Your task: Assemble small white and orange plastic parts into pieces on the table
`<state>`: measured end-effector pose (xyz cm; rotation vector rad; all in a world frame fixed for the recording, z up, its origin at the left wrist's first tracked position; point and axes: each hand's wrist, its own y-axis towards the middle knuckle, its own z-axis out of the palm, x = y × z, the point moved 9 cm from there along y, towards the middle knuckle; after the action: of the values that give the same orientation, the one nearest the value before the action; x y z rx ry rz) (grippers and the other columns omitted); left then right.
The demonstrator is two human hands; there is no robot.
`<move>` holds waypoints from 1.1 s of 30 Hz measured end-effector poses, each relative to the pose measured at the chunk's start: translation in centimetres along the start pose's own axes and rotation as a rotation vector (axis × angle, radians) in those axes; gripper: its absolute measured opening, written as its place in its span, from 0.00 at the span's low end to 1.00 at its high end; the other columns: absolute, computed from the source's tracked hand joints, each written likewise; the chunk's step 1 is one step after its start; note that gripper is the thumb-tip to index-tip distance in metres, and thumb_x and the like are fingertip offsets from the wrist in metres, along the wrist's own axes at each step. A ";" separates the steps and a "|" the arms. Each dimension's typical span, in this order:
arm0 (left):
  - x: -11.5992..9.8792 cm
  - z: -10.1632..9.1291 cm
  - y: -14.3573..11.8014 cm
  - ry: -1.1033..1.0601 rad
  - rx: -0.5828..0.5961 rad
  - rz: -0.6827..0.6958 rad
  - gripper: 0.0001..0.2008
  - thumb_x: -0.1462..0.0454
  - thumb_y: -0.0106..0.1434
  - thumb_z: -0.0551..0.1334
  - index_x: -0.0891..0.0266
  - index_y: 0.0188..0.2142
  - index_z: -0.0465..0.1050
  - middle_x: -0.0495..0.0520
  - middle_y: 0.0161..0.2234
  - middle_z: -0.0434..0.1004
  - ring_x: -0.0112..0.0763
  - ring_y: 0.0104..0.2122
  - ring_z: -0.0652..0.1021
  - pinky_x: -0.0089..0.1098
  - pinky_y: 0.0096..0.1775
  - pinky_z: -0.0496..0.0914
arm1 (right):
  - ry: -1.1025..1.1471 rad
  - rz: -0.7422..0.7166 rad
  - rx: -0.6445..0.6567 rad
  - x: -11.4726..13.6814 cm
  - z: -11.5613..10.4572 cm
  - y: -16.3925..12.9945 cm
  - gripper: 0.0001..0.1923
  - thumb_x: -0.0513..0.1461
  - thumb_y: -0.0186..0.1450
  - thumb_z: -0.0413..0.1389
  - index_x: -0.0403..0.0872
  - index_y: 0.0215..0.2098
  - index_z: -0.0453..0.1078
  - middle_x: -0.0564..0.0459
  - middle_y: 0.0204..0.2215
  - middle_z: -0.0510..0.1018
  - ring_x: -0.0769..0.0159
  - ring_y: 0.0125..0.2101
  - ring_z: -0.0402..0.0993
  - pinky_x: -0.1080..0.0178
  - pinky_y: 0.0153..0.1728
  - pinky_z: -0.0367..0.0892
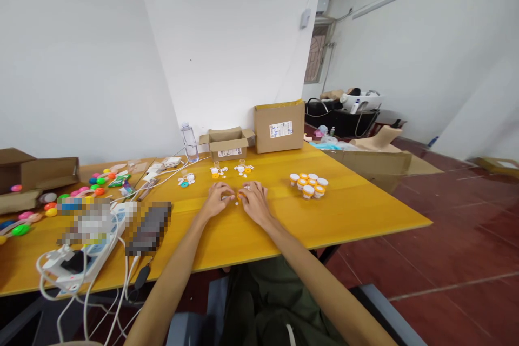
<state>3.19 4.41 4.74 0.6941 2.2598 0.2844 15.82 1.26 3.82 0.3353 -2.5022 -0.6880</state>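
Observation:
My left hand (218,198) and my right hand (253,201) rest close together on the yellow table (357,211), fingers bent around a small orange piece (240,195) between them. Which hand grips it is unclear. A tiny white bit (236,204) lies just below the fingers. Beyond my hands lie small groups of white and orange parts (244,169), white and yellow parts (218,172), and white and teal parts (187,179). To the right stands a cluster of small orange pots with white lids (308,184).
Two cardboard boxes, one open (227,143) and one closed (279,126), stand at the table's back by a clear bottle (189,142). Left are coloured round toys (97,179), a power strip with white cables (87,251) and another box (38,173). Red floor lies right.

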 end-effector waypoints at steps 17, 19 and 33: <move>1.1 -0.5 -0.7 -0.119 0.058 -0.014 0.09 0.64 0.55 0.65 0.59 0.37 0.74 0.52 0.36 0.77 0.35 0.37 0.76 0.35 0.46 0.70 | -0.043 -0.009 0.025 -0.2 0.4 0.0 0.11 0.33 0.65 0.56 0.54 0.37 0.79 0.45 0.48 0.73 0.51 0.54 0.59 0.51 0.48 0.56; 0.9 -0.8 -0.7 -0.141 0.039 -0.011 0.09 0.63 0.55 0.65 0.59 0.38 0.74 0.52 0.36 0.78 0.35 0.38 0.76 0.36 0.46 0.71 | -0.043 -0.013 0.020 -0.1 0.4 0.0 0.11 0.33 0.65 0.55 0.54 0.37 0.79 0.45 0.48 0.73 0.51 0.53 0.59 0.51 0.48 0.56; 0.7 -0.7 -0.9 -0.164 0.054 -0.008 0.06 0.61 0.56 0.65 0.60 0.30 0.70 0.48 0.28 0.74 0.29 0.31 0.73 0.30 0.37 0.69 | -0.033 -0.024 0.011 0.1 0.3 0.0 0.11 0.33 0.65 0.55 0.53 0.36 0.78 0.46 0.48 0.73 0.52 0.53 0.59 0.52 0.48 0.56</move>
<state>1.92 4.10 4.49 0.7102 2.1202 0.1571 15.61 1.31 3.62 0.3616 -2.5382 -0.6946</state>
